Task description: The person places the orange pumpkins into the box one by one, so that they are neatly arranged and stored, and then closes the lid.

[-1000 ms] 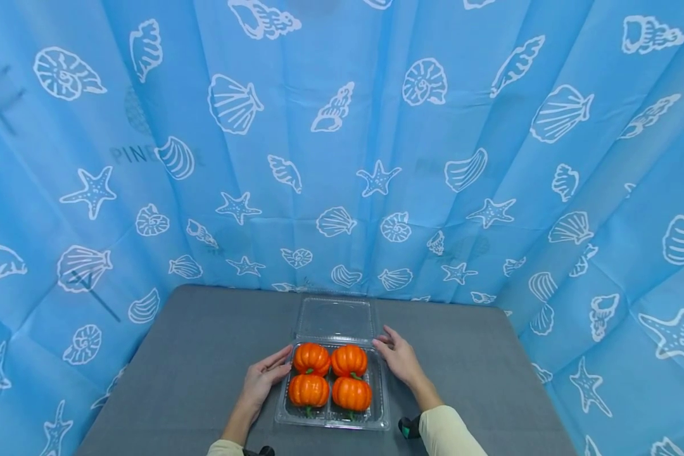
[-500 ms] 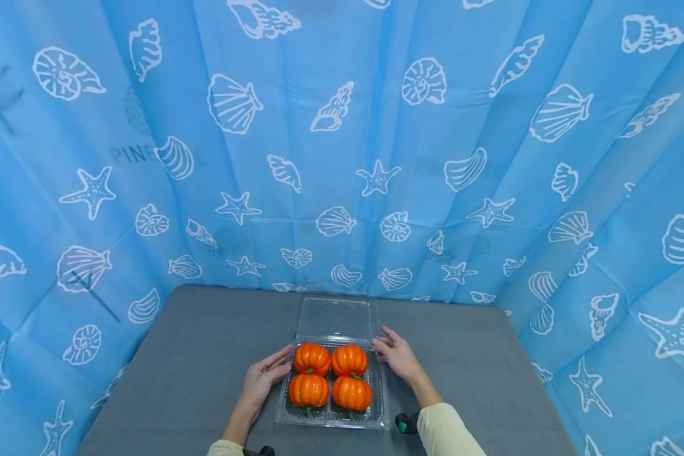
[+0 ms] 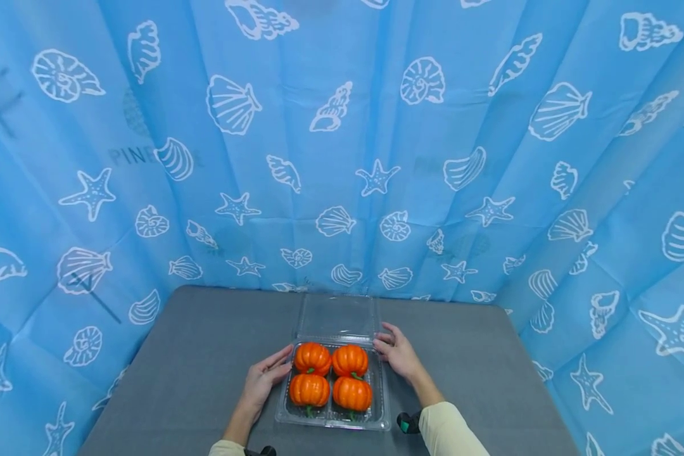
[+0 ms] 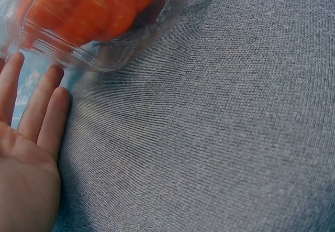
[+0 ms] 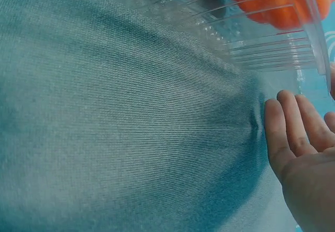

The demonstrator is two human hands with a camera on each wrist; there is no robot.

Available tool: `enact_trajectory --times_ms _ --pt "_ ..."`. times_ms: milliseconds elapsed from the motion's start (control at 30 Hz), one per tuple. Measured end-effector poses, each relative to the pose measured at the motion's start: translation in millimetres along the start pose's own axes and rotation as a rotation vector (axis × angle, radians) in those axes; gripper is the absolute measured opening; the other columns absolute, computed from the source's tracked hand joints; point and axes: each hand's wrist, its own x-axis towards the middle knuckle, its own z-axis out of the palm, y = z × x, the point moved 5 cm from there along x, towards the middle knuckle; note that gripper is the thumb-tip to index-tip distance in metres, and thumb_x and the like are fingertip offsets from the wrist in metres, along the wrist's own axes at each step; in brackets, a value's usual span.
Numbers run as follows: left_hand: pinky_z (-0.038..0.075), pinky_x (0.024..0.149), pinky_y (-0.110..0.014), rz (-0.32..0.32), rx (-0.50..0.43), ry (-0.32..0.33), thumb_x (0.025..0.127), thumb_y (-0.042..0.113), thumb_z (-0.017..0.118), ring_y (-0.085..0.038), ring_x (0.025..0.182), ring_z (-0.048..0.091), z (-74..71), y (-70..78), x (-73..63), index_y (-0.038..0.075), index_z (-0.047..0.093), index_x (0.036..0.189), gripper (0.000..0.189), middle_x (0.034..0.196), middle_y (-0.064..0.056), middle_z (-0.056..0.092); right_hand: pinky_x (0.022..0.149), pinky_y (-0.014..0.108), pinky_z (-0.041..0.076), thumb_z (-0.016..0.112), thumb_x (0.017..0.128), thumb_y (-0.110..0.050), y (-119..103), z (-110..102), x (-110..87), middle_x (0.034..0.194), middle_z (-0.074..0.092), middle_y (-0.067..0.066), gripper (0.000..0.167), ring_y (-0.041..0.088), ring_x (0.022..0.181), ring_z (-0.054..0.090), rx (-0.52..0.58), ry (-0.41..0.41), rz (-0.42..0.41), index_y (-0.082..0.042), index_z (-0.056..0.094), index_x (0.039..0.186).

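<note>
A clear plastic clamshell container (image 3: 332, 423) lies on the grey table with its lid (image 3: 337, 316) folded back toward the curtain. Inside sit several small orange pumpkins (image 3: 352, 394) with green stems, in two rows. My left hand (image 3: 259, 381) is at the container's left side, fingers extended and fingertips right at its back left wall. On the other side, my right hand (image 3: 400, 356) has its fingertips at the back right corner, close to the lid's hinge. Both wrist views show relaxed, nearly straight fingers (image 4: 37, 109) beside the ribbed plastic wall (image 5: 272, 54).
Grey cloth covers the table (image 3: 462, 354), with room on both sides of the container. A blue curtain (image 3: 342, 158) printed with white shells and starfish rises behind and at the sides. Dark wrist devices (image 3: 408, 423) sit near both sleeves.
The lid's outline and glare have shifted slightly, its far edge a little higher and wider in view. Both hands, the container's base and the pumpkins are almost unmoved.
</note>
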Motion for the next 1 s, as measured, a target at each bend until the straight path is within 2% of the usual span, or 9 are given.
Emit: enact_trajectory --times_ms 267,467,767,1000 --pt "0.059 0.095 -0.027 0.004 0.006 0.017 0.092 0.027 0.075 -0.023 0.135 0.059 1.6 0.2 -0.2 0.012 0.063 0.141 0.052 0.147 -0.008 0.06 0.079 0.039 0.062 0.064 0.1 -0.009 -2.3 -1.4 2.7 0.141 0.057 0.025 0.067 0.024 0.097 0.07 0.018 0.018 -0.019 -0.007 0.031 0.159" --pt "0.058 0.097 -0.029 0.02 0.0 0.018 0.093 0.022 0.074 -0.028 0.137 0.057 1.6 2.2 -2.1 0.01 0.062 0.141 0.051 0.147 -0.01 0.06 0.076 0.038 0.061 0.063 0.099 -0.004 -5.8 -1.6 3.6 0.146 0.055 0.025 0.068 0.031 0.105 0.071 0.033 0.02 -0.056 -0.011 0.031 0.159" --pt "0.057 0.1 -0.033 0.013 0.018 0.022 0.089 0.03 0.079 -0.029 0.141 0.053 -0.9 0.1 -0.5 0.012 0.062 0.142 0.058 0.147 -0.008 0.06 0.082 0.038 0.062 0.063 0.101 -0.009 -7.1 -1.6 4.4 0.146 0.058 0.021 0.056 0.029 0.106 0.071 0.008 0.082 -0.049 -0.015 0.041 0.152" --pt "0.059 0.095 -0.027 0.014 0.0 0.021 0.088 0.03 0.08 -0.026 0.139 0.056 -1.3 -1.5 0.7 0.012 0.062 0.141 0.059 0.146 -0.008 0.061 0.081 0.037 0.062 0.059 0.104 -0.013 -10.1 -1.7 3.4 0.143 0.061 0.021 0.042 0.027 0.106 0.069 0.078 0.128 -0.053 -0.012 0.048 0.144"
